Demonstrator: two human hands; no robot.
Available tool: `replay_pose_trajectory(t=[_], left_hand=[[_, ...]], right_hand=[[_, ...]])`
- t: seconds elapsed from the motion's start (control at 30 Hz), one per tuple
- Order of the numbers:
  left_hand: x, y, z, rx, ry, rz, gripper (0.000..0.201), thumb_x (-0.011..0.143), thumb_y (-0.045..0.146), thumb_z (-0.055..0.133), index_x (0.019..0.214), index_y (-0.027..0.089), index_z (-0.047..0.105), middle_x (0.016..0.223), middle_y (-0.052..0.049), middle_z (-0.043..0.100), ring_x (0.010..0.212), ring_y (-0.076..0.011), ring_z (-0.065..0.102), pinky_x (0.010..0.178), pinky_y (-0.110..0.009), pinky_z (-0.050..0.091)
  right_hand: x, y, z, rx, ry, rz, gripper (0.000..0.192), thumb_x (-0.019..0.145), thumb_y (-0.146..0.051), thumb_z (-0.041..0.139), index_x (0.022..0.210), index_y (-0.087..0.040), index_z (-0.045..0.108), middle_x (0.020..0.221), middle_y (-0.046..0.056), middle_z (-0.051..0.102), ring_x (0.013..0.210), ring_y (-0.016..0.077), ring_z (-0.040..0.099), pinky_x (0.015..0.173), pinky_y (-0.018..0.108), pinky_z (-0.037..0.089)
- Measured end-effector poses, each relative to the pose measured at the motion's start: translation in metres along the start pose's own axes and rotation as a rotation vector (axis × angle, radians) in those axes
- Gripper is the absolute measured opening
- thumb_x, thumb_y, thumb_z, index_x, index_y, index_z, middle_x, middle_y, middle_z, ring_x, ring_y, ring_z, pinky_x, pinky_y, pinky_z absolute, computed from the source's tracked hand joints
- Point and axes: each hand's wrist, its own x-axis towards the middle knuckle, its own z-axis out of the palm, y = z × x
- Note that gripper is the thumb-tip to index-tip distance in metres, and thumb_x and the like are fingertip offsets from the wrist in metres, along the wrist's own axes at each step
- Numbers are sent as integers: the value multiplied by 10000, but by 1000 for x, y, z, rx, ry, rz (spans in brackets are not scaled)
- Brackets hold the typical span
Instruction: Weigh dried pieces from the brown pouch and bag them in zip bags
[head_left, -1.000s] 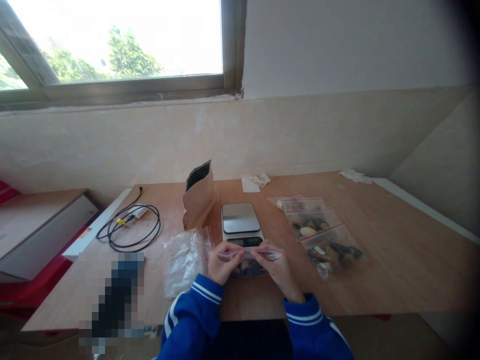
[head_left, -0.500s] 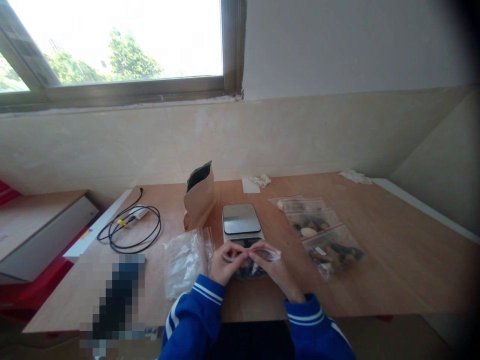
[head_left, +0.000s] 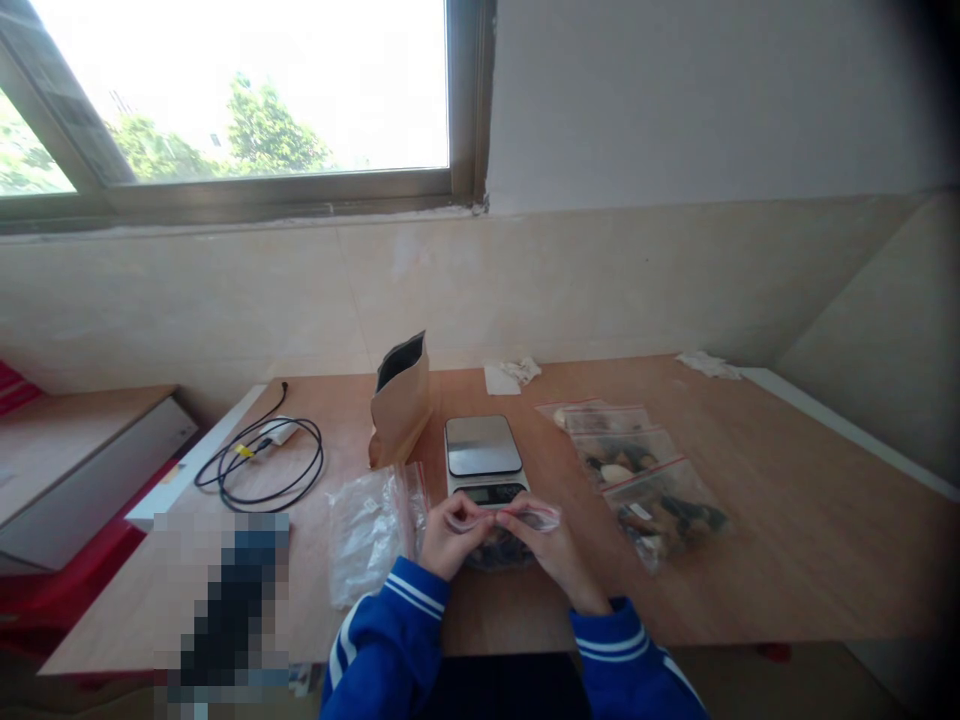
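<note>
Your hands meet just in front of the kitchen scale (head_left: 484, 455), at the near edge of the tabletop (head_left: 787, 540). Your left hand (head_left: 448, 535) is closed in a pinch on the left part of the red-striped top edge of a small zip bag (head_left: 501, 545), and your right hand (head_left: 551, 548) pinches the same edge a little further right; the fingertips of both nearly touch over the seal. That zip bag rests on the tabletop between your hands and holds dark pieces, though most of it is hidden behind your fingers. Both of your sleeves are blue with white stripes at the cuff.

Just beyond your hands the kitchen scale has its steel platform bare and its display facing you; the reading is too small to make out. To its left a brown paper pouch (head_left: 400, 403) stands upright with its mouth open. Nearer you on the left lies a stack of empty clear bags (head_left: 371, 530), crumpled, just beside your left wrist. To the right of the scale, filled zip bags (head_left: 637, 470) lie in an overlapping row, with dark and pale pieces inside. A coiled black cable (head_left: 262, 460) sits well apart at the left end, and crumpled tissue (head_left: 514, 372) lies by the wall.
</note>
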Motion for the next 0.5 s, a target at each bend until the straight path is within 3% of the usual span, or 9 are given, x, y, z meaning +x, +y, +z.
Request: replay_pose_trajectory(t=[0.1, 0.2, 0.37, 0.5], left_hand=[[0, 1, 0, -53, 12, -30, 426, 643, 450, 760, 574, 157, 459, 543, 0, 603, 488, -88, 523, 470, -190, 388], [0, 5, 0, -55, 41, -34, 407, 627, 439, 773, 571, 156, 485, 547, -12, 623, 494, -109, 557, 454, -201, 421], [-3, 9, -2, -53, 30, -36, 370, 666, 442, 742, 590, 150, 528, 551, -18, 631, 481, -117, 566, 446, -213, 437], [-2, 6, -5, -10, 56, -15, 372, 676, 461, 726, 575, 140, 567, 556, -14, 599, 524, -113, 552, 492, -216, 429]], right_hand=[[1, 2, 1, 6, 24, -3, 242, 722, -410, 726, 684, -180, 661, 674, 4, 628, 677, 160, 614, 630, 257, 487], [1, 1, 0, 2, 37, 9, 296, 720, -480, 710, 694, -186, 684, 691, 30, 663, 704, 194, 640, 669, 296, 511], [-2, -6, -5, 124, -60, 181, 564, 856, -645, 408, 794, -186, 731, 759, 98, 722, 731, 274, 685, 718, 411, 540], [-3, -8, -11, 59, -63, 127, 544, 815, -646, 495, 958, -174, 723, 911, 109, 732, 853, 291, 684, 797, 422, 528]])
